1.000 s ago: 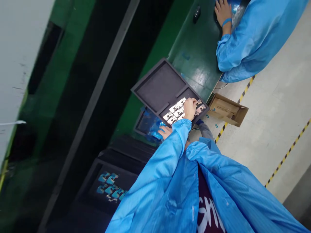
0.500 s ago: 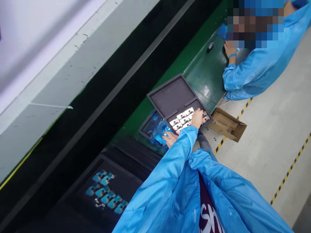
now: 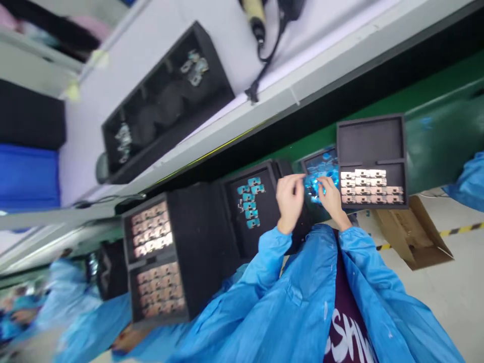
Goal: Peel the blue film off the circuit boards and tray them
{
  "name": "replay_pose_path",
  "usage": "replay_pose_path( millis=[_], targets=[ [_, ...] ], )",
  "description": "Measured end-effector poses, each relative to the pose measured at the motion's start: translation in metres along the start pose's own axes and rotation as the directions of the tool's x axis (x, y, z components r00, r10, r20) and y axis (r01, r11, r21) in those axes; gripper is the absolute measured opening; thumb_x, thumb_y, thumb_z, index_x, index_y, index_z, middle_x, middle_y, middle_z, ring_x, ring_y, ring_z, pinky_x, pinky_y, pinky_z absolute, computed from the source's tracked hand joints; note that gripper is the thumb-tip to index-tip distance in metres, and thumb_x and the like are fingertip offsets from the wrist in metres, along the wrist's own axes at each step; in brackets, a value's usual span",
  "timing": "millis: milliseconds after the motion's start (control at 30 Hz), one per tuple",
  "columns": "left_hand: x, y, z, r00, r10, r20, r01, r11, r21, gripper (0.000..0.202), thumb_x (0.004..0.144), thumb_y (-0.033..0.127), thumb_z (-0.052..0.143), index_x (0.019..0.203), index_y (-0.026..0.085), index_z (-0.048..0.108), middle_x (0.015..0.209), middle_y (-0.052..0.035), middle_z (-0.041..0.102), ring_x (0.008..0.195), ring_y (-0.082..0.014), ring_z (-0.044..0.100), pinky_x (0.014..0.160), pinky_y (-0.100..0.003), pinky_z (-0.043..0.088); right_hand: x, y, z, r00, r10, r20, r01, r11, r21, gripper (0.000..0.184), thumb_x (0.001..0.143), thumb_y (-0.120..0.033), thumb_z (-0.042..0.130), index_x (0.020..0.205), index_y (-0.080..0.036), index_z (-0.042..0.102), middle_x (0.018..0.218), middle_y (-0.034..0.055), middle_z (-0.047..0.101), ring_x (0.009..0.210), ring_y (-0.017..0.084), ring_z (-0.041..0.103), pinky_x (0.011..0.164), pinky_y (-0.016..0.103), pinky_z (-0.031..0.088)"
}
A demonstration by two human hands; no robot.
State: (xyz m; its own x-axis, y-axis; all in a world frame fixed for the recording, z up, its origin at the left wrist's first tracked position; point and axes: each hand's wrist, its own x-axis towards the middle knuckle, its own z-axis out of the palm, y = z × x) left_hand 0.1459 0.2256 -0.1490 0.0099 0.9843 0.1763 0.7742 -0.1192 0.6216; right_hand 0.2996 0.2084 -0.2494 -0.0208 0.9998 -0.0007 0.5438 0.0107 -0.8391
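My left hand [image 3: 289, 200] has its fingers curled, at the right edge of a black foam tray [image 3: 264, 222] that holds several blue-filmed parts [image 3: 249, 200]. My right hand [image 3: 333, 200] is close beside it, fingertips pinched over a pile of shiny blue film [image 3: 321, 174] in a smaller black tray. The two hands almost meet, and blur hides what they hold. To the right lies an open black tray [image 3: 372, 132] with rows of silvery metal parts [image 3: 366, 186]. Both my arms are in blue sleeves.
On the left stands a black tray [image 3: 196, 242] with two blocks of coppery parts [image 3: 151, 234]. A cardboard box [image 3: 414, 234] sits on the floor at right. Above, a white shelf carries another black tray [image 3: 166, 101] and a corded tool [image 3: 257, 22]. A co-worker's blue sleeve [image 3: 469, 181] shows at right.
The view has swung round sharply. My right hand has left the silvery parts and joined my left hand at the blue film pile.
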Motion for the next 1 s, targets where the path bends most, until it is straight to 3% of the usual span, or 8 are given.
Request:
replay_pose_path(
  millis=[67,133,233,333,600,700,833,1000],
  targets=[
    [-0.001,-0.053,-0.048,0.981,-0.184,-0.062,0.193,0.959,0.207,0.035,0.109,0.019,0.045,0.124,0.019,0.077,0.129,-0.0148,0.078,0.127,-0.0317,0.067,0.119,-0.051,0.046,0.003,-0.008,0.009,1.000,-0.016,0.011,0.016,0.999,0.037,0.034,0.113,-0.025,0.046,0.135,-0.023,0.072,0.140,0.0128,0.071,0.124,0.026,0.072,0.107,0.042,0.061],
    [0.000,-0.097,-0.074,0.956,-0.286,0.069,0.244,0.901,0.358,0.043,0.105,0.013,0.042,0.134,0.015,0.073,0.143,-0.0190,0.073,0.139,-0.0349,0.061,0.123,-0.053,0.042,0.003,-0.010,0.011,1.000,-0.017,0.013,0.016,0.998,0.060,0.036,0.110,-0.023,0.045,0.134,-0.022,0.073,0.137,0.0128,0.072,0.122,0.028,0.073,0.107,0.042,0.060],
    [0.004,-0.136,-0.085,0.905,-0.328,0.272,0.176,0.868,0.465,0.051,0.103,0.011,0.040,0.146,0.016,0.067,0.158,-0.0181,0.064,0.153,-0.0371,0.049,0.126,-0.053,0.037,0.001,-0.013,0.012,1.000,-0.004,0.021,0.002,0.998,0.059,0.036,0.108,-0.023,0.047,0.132,-0.021,0.074,0.136,0.0136,0.073,0.119,0.029,0.073,0.106,0.045,0.060],
    [0.008,-0.146,-0.086,0.889,-0.328,0.319,0.155,0.872,0.464,0.049,0.104,0.013,0.042,0.144,0.022,0.069,0.154,-0.0175,0.066,0.151,-0.0394,0.050,0.124,-0.057,0.038,-0.001,-0.017,0.015,0.999,0.009,0.038,-0.011,0.999,0.048,0.036,0.107,-0.023,0.048,0.131,-0.022,0.074,0.135,0.0137,0.074,0.117,0.029,0.074,0.104,0.045,0.061],
    [0.023,-0.145,-0.108,0.902,-0.295,0.315,0.174,0.917,0.359,0.023,0.097,0.017,0.062,0.114,0.023,0.078,0.123,-0.0141,0.073,0.122,-0.0337,0.066,0.114,-0.049,0.051,-0.001,-0.040,0.012,0.998,-0.028,0.048,0.023,0.993,0.112,0.034,0.108,-0.025,0.048,0.131,-0.022,0.073,0.134,0.0128,0.074,0.120,0.026,0.073,0.104,0.042,0.061],
    [0.022,-0.126,-0.109,0.930,-0.329,0.166,0.320,0.944,0.079,0.017,0.093,0.027,0.074,0.109,0.022,0.078,0.113,-0.0093,0.074,0.103,-0.0254,0.072,0.100,-0.041,0.060,0.001,-0.066,0.008,0.994,-0.082,0.068,0.064,0.970,0.235,0.031,0.109,-0.029,0.052,0.131,-0.022,0.073,0.134,0.0117,0.074,0.105,0.022,0.075,0.097,0.039,0.064],
    [0.016,-0.079,-0.098,0.883,-0.433,0.181,0.463,0.741,-0.486,0.036,0.076,0.040,0.094,0.103,0.021,0.081,0.101,-0.0075,0.080,0.091,-0.0229,0.075,0.085,-0.036,0.063,0.007,-0.102,0.004,0.976,-0.154,0.156,0.065,0.884,0.462,0.036,0.105,-0.040,0.064,0.138,-0.026,0.070,0.135,0.0097,0.072,0.095,0.017,0.075,0.080,0.031,0.065],
    [0.008,-0.029,-0.072,0.851,-0.396,0.344,0.519,0.547,-0.657,0.039,0.074,0.044,0.098,0.102,0.020,0.083,0.104,-0.0098,0.083,0.095,-0.0240,0.079,0.086,-0.037,0.064,0.012,-0.110,-0.001,0.971,0.053,0.234,-0.207,0.678,0.705,0.040,0.094,-0.054,0.078,0.121,-0.026,0.068,0.100,0.0019,0.073,0.087,0.017,0.074,0.067,0.026,0.065]
  ],
)
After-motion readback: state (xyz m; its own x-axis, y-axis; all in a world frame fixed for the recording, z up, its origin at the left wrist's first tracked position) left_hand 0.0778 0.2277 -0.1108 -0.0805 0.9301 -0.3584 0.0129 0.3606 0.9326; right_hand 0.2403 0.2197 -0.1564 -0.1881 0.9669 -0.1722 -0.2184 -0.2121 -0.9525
